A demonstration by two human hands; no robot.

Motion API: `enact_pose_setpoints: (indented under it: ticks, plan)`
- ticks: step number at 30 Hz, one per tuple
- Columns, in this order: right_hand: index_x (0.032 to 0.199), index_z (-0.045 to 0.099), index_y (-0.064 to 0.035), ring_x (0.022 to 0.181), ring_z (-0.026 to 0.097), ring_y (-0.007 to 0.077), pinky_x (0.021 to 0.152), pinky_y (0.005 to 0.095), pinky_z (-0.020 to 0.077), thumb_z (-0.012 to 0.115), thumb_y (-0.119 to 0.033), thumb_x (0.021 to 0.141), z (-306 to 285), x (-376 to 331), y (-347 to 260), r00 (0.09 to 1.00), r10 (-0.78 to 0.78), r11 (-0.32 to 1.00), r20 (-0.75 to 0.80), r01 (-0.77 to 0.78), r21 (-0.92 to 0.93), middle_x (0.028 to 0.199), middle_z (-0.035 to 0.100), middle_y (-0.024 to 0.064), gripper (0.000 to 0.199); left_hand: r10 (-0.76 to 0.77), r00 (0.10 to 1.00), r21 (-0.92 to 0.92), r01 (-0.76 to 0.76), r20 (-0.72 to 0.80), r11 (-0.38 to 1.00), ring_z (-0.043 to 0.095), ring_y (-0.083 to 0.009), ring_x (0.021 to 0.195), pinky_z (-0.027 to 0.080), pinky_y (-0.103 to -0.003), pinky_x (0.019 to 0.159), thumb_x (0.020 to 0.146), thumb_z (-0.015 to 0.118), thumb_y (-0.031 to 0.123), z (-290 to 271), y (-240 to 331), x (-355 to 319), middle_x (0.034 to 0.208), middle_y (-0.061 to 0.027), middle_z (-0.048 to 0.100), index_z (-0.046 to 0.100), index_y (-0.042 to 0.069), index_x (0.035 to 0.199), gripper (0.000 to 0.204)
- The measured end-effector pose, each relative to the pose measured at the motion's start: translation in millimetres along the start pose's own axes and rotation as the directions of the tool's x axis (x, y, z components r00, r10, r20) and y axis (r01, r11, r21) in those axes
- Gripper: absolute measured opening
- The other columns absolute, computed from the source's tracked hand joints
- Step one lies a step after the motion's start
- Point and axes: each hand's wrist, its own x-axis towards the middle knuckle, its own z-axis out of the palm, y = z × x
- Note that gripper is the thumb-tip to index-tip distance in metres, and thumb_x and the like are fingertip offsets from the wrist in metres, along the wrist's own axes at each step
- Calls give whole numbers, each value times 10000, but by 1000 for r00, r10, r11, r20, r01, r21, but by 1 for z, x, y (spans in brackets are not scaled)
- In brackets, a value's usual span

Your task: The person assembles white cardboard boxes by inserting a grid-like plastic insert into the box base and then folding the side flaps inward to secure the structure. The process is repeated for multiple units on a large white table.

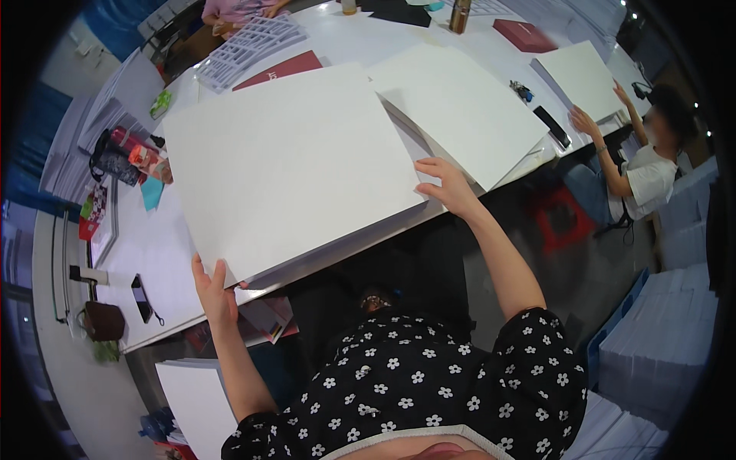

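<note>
1 large white panel (287, 172), rectangular, flat-faced and blank, all 4 corners showing; it spans the white table (142, 333) lengthwise, its near long side along the table's front edge; whether it touches the tabletop cannot be told.

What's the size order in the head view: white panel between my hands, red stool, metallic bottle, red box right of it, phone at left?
Largest: white panel
Red stool
Red box
Metallic bottle and phone: too alike to rank
</note>
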Motion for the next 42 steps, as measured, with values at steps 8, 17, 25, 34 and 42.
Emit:
enact_pose_setpoints:
  ticks: [8,17,25,34,42]
  plan:
    - [1289,657,-88,1254,540,325,1034,380,450,773,-203,821,3,-1,6,999,30,995,39,-26,-95,1357,569,169,495,4,1000,14,-4,-6,1000,676,-235,856,526,-326,499,994,543,69,-1,-4,-1,1209,-148,599,324,57,1437,495]
    - [1292,669,-146,1264,531,342,1058,412,430,762,-285,827,5,0,15,999,-3,973,46,14,-232,1385,556,162,494,-15,1000,-7,15,-3,1000,678,-229,858,529,-322,493,1001,540,72,-2,-7,0,1196,-141,603,313,71,1436,490]
    - [1306,633,-131,1241,532,303,1011,421,413,739,-264,849,9,-6,-9,998,52,827,34,-24,-562,1358,580,109,487,6,999,0,-6,40,1000,673,-220,869,540,-321,516,1000,545,76,-2,-11,3,1195,-136,599,318,74,1424,481]
    - [1315,559,-39,1311,487,375,1058,518,400,761,-126,792,44,-43,-27,924,-334,757,-188,144,-638,1381,532,177,567,32,998,35,-34,61,999,666,-204,858,552,-320,540,993,564,96,-5,-21,9,1141,-122,608,348,64,1381,446]
    - [1467,469,-179,1442,328,418,1167,545,302,799,-215,759,78,-71,-47,928,-361,748,89,345,-567,1538,382,187,782,21,999,63,-24,49,998,671,-206,858,566,-325,554,991,548,87,-10,-23,8,1133,-131,613,351,50,1379,437]
